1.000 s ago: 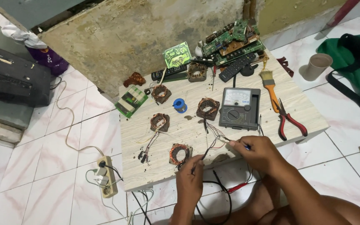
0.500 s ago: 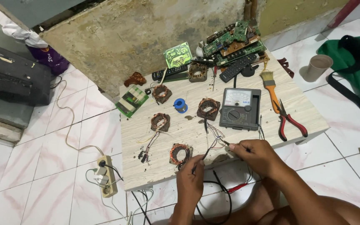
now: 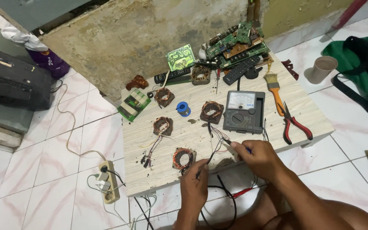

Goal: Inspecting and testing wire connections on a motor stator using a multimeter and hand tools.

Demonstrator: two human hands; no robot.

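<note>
1. The left hand [image 3: 194, 184] is nearly closed, thumb and fingertips pinched on a thin black probe lead [image 3: 211, 156], just below and right of the grey analogue multimeter's [image 3: 244, 111] nearest copper-wound motor stator [image 3: 182, 158].
2. The right hand [image 3: 258, 156] is curled almost shut, fingers pinching a second thin probe tip with a bluish end [image 3: 248, 150], just below the multimeter's lower edge.
3. Thin black and red wires [image 3: 216, 135] run from another copper-wound stator [image 3: 211, 111], just left of the multimeter, down toward both hands.
4. Two more stators [image 3: 163, 125] lie further left of the multimeter, and a small blue spool of wire [image 3: 183, 108] sits between them and it.
5. Right of the multimeter lie an orange-handled paintbrush [image 3: 274, 90] and red-handled pliers [image 3: 293, 124].
6. Beyond the multimeter is a heap of green circuit boards [image 3: 235, 42] with black remote controls [image 3: 240, 69].
7. A grey cup [image 3: 321, 69] stands on the floor well right of the multimeter; I cannot tell what is in it.
8. Everything rests on a low pale wood-grain table [image 3: 311, 111] over white floor tiles [image 3: 39, 170], against a stained wall [image 3: 128, 34]; a power strip [image 3: 108, 182] lies on the floor far left of the multimeter.
</note>
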